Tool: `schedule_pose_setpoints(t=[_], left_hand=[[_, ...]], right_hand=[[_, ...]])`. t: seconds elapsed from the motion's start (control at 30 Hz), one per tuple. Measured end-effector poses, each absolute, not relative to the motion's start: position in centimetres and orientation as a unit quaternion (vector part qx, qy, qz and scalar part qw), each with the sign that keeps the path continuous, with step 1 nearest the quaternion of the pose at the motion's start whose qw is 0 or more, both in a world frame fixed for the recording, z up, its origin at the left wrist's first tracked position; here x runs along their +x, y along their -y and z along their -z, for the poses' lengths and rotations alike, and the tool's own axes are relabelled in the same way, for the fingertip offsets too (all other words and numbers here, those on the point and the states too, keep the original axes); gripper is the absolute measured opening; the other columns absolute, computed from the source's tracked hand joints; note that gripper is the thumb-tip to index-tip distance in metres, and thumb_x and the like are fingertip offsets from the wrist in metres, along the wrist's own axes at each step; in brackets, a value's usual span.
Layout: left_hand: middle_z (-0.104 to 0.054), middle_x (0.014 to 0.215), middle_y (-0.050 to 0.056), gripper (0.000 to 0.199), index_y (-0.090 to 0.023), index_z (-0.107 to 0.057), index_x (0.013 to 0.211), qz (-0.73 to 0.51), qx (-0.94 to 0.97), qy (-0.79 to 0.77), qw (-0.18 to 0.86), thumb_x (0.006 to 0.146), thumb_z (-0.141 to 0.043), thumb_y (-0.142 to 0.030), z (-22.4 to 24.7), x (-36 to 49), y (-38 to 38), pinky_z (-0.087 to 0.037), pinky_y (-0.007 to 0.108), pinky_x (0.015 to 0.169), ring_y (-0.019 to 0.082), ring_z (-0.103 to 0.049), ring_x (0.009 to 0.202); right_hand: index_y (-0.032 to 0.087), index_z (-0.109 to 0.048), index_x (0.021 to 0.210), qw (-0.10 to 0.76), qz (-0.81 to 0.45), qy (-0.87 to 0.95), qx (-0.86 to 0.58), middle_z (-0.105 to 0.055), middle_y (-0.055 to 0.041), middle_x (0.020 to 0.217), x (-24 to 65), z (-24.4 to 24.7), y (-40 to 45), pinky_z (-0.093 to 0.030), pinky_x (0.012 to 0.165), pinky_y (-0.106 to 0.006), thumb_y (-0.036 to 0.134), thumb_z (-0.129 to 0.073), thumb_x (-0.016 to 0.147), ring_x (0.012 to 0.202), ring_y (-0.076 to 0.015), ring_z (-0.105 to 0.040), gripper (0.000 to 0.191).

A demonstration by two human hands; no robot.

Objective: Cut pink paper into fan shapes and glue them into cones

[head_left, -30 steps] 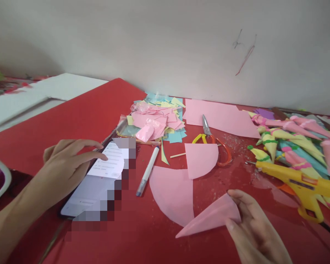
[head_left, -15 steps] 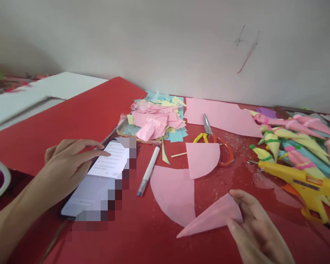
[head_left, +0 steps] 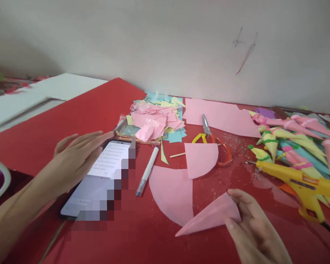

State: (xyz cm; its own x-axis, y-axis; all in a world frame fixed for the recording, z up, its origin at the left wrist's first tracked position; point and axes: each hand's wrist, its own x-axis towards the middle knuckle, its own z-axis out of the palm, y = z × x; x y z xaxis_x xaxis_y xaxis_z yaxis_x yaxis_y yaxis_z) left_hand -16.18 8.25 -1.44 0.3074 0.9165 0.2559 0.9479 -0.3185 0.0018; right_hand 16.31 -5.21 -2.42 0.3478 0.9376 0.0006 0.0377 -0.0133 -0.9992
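Observation:
My left hand (head_left: 77, 157) is over the upper left edge of a phone (head_left: 99, 183) with a lit screen; its fingers are stretched out and it holds nothing. In my right hand (head_left: 250, 220) a pink paper cone (head_left: 211, 214) is pinched at its wide end, its tip pointing left. Beneath the tip lies a pink quarter-round sheet (head_left: 173, 194). A smaller pink piece (head_left: 202, 159) partly covers scissors (head_left: 206, 126) with orange handles. Between the phone and the sheets is a white marker (head_left: 148, 170).
Paper scraps (head_left: 159, 119) are heaped at the back, beside a large pink sheet (head_left: 222, 115). On the right are decorated paper cones (head_left: 299, 139) and a yellow glue gun (head_left: 297, 183). A wall (head_left: 165, 47) stands behind the red table (head_left: 85, 113).
My left hand's fingers have lifted off the phone screen and straightened, moving toward its upper edge. My right hand keeps its hold on the cone.

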Motion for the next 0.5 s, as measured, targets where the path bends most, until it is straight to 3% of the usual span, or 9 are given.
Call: schedule_pose_setpoints(t=[0.17,0.27,0.37,0.5], left_hand=[[-0.059,0.12,0.002,0.045,-0.026,-0.043,0.123,0.083,-0.799,0.591,0.074,0.089,-0.014,-0.03,1.8,-16.0,-8.7,-0.016,0.041,0.102,0.017,-0.053,0.111],[-0.066,0.106,-0.001,0.045,-0.026,-0.053,0.11,0.087,-0.791,0.601,0.08,0.089,-0.013,-0.029,1.3,-16.8,-8.5,-0.015,0.041,0.103,0.015,-0.063,0.089],[-0.068,0.086,-0.002,0.04,-0.025,-0.053,0.105,0.118,-0.773,0.617,0.09,0.088,-0.018,-0.032,0.7,-17.8,-8.1,-0.023,0.038,0.1,0.013,-0.062,0.069],[-0.065,0.096,0.003,0.035,-0.025,-0.056,0.098,0.186,-0.767,0.602,0.124,0.086,-0.024,-0.033,0.7,-18.7,-7.5,-0.033,0.035,0.091,0.019,-0.058,0.093]], right_hand=[[0.023,-0.059,0.101,0.571,-0.399,0.405,-0.592,-0.063,-0.0017,0.075,16.4,2.5,5.3,-0.053,0.062,-0.021,0.022,-0.061,0.074,0.069,-0.0146,-0.062,0.027],[0.024,-0.059,0.101,0.573,-0.4,0.397,-0.596,-0.064,-0.0024,0.079,16.5,2.6,5.4,-0.053,0.063,-0.023,0.023,-0.063,0.072,0.071,-0.0158,-0.063,0.029],[0.024,-0.06,0.102,0.575,-0.394,0.395,-0.598,-0.064,-0.0023,0.082,16.4,2.7,5.4,-0.053,0.064,-0.024,0.023,-0.064,0.071,0.073,-0.0165,-0.063,0.031],[0.025,-0.059,0.102,0.571,-0.383,0.406,-0.602,-0.064,-0.0011,0.08,16.3,2.7,5.3,-0.052,0.064,-0.023,0.022,-0.063,0.072,0.071,-0.0159,-0.062,0.03]])
